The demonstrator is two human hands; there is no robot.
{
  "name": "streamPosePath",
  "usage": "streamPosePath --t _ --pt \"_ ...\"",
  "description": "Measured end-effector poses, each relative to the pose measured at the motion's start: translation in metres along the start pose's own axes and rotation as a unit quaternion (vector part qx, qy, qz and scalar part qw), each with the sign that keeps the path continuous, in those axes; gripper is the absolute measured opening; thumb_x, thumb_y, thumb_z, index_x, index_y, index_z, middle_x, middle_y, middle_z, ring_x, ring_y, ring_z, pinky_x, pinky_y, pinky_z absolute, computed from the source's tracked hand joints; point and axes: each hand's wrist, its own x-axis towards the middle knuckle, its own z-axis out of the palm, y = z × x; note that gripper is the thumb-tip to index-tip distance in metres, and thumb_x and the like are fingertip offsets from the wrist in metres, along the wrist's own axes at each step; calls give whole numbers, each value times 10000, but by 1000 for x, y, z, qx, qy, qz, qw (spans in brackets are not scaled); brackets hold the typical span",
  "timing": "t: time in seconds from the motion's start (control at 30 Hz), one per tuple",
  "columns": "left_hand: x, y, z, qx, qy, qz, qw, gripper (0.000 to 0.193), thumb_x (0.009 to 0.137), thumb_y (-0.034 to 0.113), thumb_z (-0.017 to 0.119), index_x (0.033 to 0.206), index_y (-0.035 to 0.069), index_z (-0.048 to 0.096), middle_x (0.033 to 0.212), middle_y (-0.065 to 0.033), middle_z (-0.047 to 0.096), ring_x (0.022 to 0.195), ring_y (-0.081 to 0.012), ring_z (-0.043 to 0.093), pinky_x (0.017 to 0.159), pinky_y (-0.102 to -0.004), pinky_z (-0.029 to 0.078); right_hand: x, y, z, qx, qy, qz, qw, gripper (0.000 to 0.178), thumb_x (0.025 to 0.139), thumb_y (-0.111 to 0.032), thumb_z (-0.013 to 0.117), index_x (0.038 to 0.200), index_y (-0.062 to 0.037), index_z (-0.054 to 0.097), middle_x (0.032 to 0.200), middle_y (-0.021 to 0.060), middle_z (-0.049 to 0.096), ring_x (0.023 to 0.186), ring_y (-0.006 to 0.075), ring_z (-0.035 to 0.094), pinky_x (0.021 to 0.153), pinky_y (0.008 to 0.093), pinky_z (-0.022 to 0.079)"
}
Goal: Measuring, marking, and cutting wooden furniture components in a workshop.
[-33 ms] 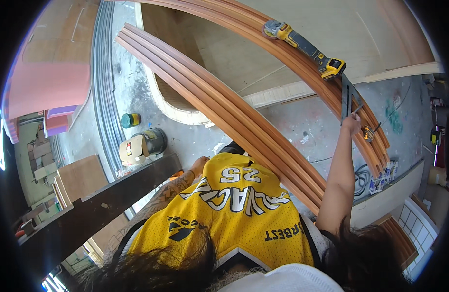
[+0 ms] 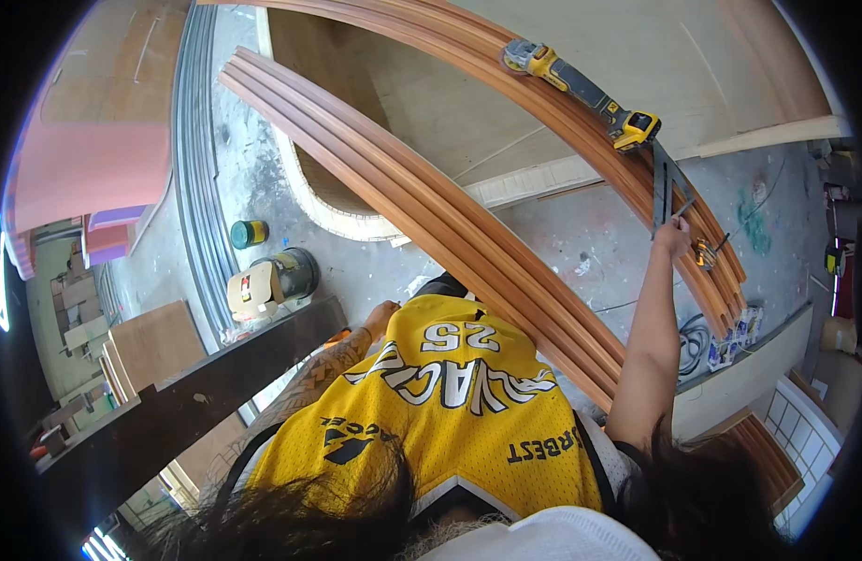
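Observation:
My right hand (image 2: pixel 673 237) reaches out to the right and is closed on a dark metal square (image 2: pixel 664 192) lying over a long fluted brown wood panel (image 2: pixel 581 145). Just beyond the square, a yellow and black cordless angle grinder (image 2: pixel 585 92) rests on the same panel. Beside my fingers sits a small yellow and black tool (image 2: pixel 704 253), too small to name surely. A second fluted brown panel (image 2: pixel 431 210) runs diagonally in front of me, touched by neither hand. My left hand (image 2: pixel 381 316) is near my waist at the yellow jersey's edge; its fingers are mostly hidden.
A dark beam (image 2: pixel 197 397) crosses the lower left. Behind it stand a dark bucket (image 2: pixel 300 271) with cardboard on top and a green tin (image 2: pixel 250 233). Grey fluted strips (image 2: pixel 195 168) lie at the left. A coiled hose (image 2: pixel 695 344) lies by the right panel's near end.

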Motion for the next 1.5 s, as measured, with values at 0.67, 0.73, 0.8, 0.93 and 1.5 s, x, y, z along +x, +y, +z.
streamPosePath --t 0.67,0.73,0.8,0.93,1.5 --pt "-113 426 176 314 -229 522 759 387 926 108 723 1290 -5 653 1150 -208 731 976 -278 743 848 -380 586 -246 -9 -103 148 -316 -338 874 251 1014 -77 621 1240 -17 710 1015 221 750 988 406 726 874 438 566" --pt "-106 457 199 247 -109 652 708 463 951 179 752 1333 -42 610 1194 -185 722 1030 -256 729 875 -362 591 -210 -2 -109 166 -209 -202 942 193 1017 -108 626 1167 -36 723 925 202 752 907 414 733 818 464 565" --pt "-96 503 224 136 -122 556 811 504 969 218 753 1356 -58 585 1213 -187 712 1056 -264 720 889 -371 593 -158 -4 -116 127 -128 -172 968 174 1009 -169 654 1141 -65 699 971 236 760 960 457 728 818 529 571" --pt "-35 592 267 -212 -249 303 895 436 1007 329 751 1224 -18 599 1048 -89 679 921 -224 689 785 -356 603 -70 -32 -82 63 -107 -165 978 199 1011 -240 670 1102 -66 699 993 226 764 979 453 728 836 541 571" --pt "-33 629 280 -438 -201 182 857 222 974 98 702 1114 -10 568 992 -154 693 863 -297 730 773 -461 647 -24 -28 -33 192 -40 -265 944 312 967 -297 771 1124 -29 744 1076 173 744 930 309 700 828 434 554"
